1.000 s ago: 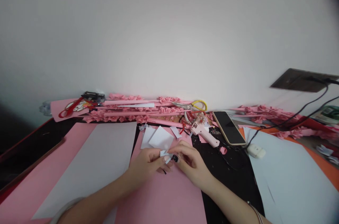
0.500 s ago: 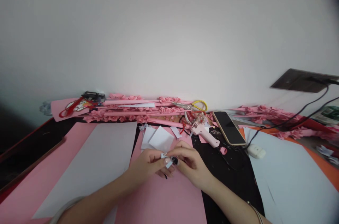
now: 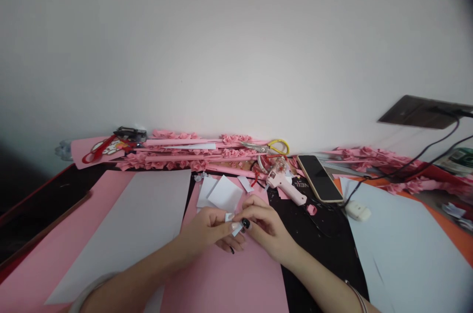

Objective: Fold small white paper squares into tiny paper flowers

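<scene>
Between my two hands is a small piece of white paper, partly covered by the fingers. My left hand pinches it from the left, thumb on top. From the right, the thumb and fingers of my right hand close on the same piece. Both hands are above a pink paper sheet. Just beyond the fingers lie white paper squares, overlapping one another, and a small white strip.
A pink glue gun, yellow-handled scissors and a phone lie behind and right. Pink paper flower stems line the wall. A white earbud case rests on a large white sheet. Cables hang from a wall socket.
Both hands stay nearly in place on the small paper piece. The right thumb and fingers have shifted very slightly to the right.
</scene>
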The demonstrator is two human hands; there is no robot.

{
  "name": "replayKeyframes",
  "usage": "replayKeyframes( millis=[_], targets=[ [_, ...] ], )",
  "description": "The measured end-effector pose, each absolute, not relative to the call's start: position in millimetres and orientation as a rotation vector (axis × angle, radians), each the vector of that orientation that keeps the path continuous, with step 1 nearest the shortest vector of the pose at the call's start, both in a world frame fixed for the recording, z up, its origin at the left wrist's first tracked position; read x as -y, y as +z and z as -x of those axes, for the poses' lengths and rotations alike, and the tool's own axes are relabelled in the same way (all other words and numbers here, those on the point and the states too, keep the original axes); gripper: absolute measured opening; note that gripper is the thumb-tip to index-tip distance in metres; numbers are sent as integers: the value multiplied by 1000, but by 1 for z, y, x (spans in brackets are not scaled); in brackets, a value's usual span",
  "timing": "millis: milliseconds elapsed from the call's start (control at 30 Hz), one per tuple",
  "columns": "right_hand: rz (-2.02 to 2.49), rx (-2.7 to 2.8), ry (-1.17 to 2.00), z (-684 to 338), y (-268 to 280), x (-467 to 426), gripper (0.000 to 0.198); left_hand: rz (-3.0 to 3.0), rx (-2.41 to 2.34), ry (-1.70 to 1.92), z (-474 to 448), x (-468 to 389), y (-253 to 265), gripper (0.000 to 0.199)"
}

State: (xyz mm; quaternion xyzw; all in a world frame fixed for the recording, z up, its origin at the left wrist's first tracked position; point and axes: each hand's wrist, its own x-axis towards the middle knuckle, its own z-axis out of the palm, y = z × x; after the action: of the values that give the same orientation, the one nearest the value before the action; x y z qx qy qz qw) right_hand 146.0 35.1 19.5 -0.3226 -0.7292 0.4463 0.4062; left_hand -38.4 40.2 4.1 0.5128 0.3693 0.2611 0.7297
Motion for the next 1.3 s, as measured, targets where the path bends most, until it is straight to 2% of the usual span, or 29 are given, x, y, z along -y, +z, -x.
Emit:
replayKeyframes(
  millis=[533, 800, 1000, 1300],
  targets=[
    [770, 1756, 1162, -146, 23, -36, 33, -1140, -740, 523, 38, -38, -1, 28],
    [990, 1862, 1055, -143, 14, -36, 15, -1232, -758, 469, 35, -35, 0, 23],
    [965, 2237, 1068, -145, 14, -37, 27, -1265, -796, 428, 32, -31, 3, 20],
    [972, 2290, 964, -143, 20, -36, 30, -1191, -835, 431, 32, -33, 2, 18]
  ],
)
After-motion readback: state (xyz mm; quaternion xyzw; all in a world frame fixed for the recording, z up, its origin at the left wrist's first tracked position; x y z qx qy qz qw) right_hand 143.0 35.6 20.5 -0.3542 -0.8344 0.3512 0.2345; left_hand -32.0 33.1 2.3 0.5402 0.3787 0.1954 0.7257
